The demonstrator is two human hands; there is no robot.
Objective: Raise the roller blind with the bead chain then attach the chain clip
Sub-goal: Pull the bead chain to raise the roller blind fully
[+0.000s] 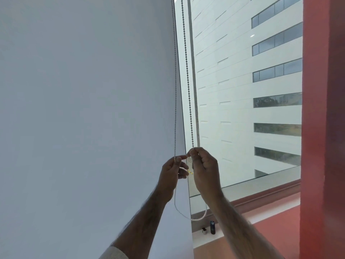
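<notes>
The pale grey roller blind fills the left half of the view and hangs down past the sill. A bead chain runs down along the blind's right edge as two strands and loops below my hands at its lowest point. My left hand pinches the left strand between thumb and forefinger. My right hand pinches the right strand at the same height. A small yellow piece shows between the two hands; what it is cannot be told.
Beyond the glass stands a white building. A red wall column bounds the window on the right. On the window sill stand a dark small bottle and a smaller object.
</notes>
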